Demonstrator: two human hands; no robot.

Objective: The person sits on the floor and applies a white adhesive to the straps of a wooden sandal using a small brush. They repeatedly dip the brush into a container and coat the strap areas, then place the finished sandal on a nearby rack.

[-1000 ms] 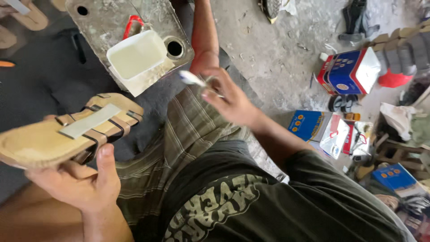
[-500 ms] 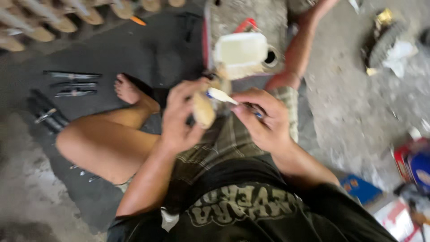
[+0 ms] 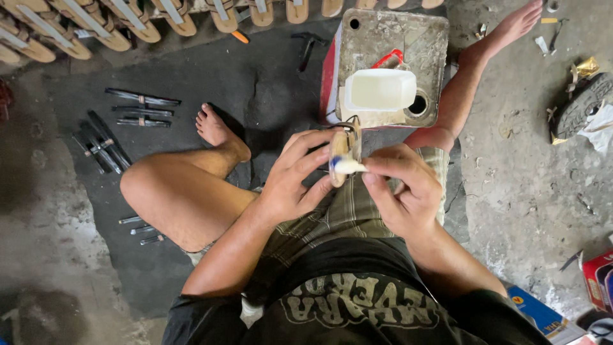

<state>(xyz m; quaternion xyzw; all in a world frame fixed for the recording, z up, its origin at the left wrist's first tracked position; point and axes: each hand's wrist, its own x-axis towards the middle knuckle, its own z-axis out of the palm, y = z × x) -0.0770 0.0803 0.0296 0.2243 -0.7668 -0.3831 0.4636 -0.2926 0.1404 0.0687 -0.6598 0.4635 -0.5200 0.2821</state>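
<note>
Change since a second ago — the sandal (image 3: 345, 148) has come in from the person's left, where it lay flat sole-up, to centre over the lap, now turned edge-on. Left hand (image 3: 295, 182) wraps it, grip curled around the sole. Right hand (image 3: 401, 191) has closed in from 1 o'clock; its grip pinches a small white-tipped brush (image 3: 348, 166), tip touching the sandal's edge. Judgement: coating of that edge is under way.

Containers — white tub (image 3: 380, 89) at 12 o'clock from the hands, sitting on a square tin (image 3: 396, 38); it holds a pale, whitish fill, kind not clear. Round hole in the tin lid just beside the tub; inside dark, contents not visible.
</note>
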